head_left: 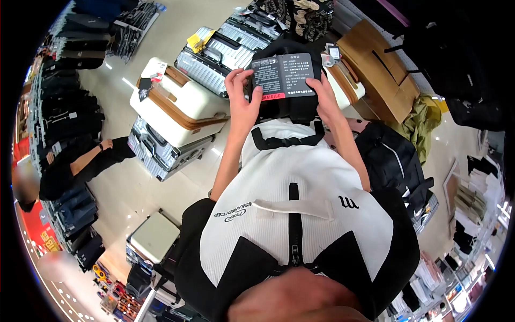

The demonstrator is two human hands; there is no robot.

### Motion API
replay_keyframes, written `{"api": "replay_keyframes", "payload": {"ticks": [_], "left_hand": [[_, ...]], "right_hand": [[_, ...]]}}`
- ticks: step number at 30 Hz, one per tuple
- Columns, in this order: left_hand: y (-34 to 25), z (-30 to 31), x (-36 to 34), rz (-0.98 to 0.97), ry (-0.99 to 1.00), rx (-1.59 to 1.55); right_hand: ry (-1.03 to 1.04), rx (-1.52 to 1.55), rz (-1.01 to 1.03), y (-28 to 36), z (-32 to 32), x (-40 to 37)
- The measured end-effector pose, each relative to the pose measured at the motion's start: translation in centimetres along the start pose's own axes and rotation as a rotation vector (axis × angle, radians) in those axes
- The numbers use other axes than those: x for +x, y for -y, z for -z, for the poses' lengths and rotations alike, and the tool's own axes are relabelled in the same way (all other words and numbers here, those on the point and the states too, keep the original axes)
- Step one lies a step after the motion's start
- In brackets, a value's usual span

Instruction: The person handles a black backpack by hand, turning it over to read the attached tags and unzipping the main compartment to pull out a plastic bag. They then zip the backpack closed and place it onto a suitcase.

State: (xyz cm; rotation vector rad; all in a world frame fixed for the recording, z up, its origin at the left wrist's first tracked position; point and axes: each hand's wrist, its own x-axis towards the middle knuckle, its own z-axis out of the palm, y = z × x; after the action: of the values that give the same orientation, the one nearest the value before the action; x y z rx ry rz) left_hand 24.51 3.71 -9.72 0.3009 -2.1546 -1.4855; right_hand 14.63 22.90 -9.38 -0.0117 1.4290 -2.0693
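Note:
A dark hang tag (282, 76), unfolded into two printed panels with a red strip along its lower left edge, lies spread over a black fabric item (289, 110) whose kind I cannot make out. My left hand (244, 99) grips the tag's left edge, thumb and forefinger at that edge. On the other side my right hand (324, 96) pinches the right panel, its thumb on the printed face and its other fingers mostly hidden behind. The black item sits in front of my white and black top (300, 161).
Cream suitcase (188, 107) and silver suitcases (225, 48) stand to the left and ahead. A cardboard box (378, 70) and a black backpack (389, 155) are at the right. Clothes racks (70, 107) line the left, where a person in black (80, 155) stands.

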Motion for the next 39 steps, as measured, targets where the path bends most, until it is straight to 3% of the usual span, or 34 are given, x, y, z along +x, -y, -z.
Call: {"api": "replay_keyframes", "payload": {"ticks": [2, 7, 13, 19, 22, 24, 26, 27, 31, 39], "left_hand": [[-1.0, 0.9, 0.2, -0.103, 0.025, 0.244], [-1.3, 2.6, 0.8, -0.173, 0.237, 0.310], [-0.6, 4.5, 1.0, -0.115, 0.221, 0.422], [1.2, 6.5, 3.1, -0.128, 0.227, 0.339], [1.9, 7.3, 4.0, 0.012, 0.191, 0.119], [2.5, 7.7, 4.6, 0.090, 0.044, -0.038], [4.3, 8.7, 4.9, 0.383, -0.086, -0.025], [4.8, 9.0, 5.7, 0.273, -0.152, -0.125], [5.8, 10.7, 7.4, 0.423, -0.109, -0.327], [6.5, 12.5, 10.8, 0.532, -0.076, -0.585]], "right_hand": [[0.028, 0.012, 0.010, -0.4, -0.3, 0.6], [0.095, 0.019, 0.005, -1.0, -2.8, 2.0], [0.106, 0.008, -0.035, -1.6, -6.0, 3.4], [0.055, 0.003, -0.029, -2.2, -7.7, 4.7], [0.042, 0.103, -0.033, -2.3, -8.4, 5.1], [0.025, 0.089, -0.038, -2.3, -9.0, 5.0], [0.014, 0.073, -0.041, -2.3, -9.5, 5.0], [-0.001, 0.079, -0.051, -2.2, -9.8, 5.0], [0.023, 0.090, -0.044, -2.5, -10.8, 5.1], [0.010, 0.060, -0.055, -2.1, -12.1, 5.0]]}}
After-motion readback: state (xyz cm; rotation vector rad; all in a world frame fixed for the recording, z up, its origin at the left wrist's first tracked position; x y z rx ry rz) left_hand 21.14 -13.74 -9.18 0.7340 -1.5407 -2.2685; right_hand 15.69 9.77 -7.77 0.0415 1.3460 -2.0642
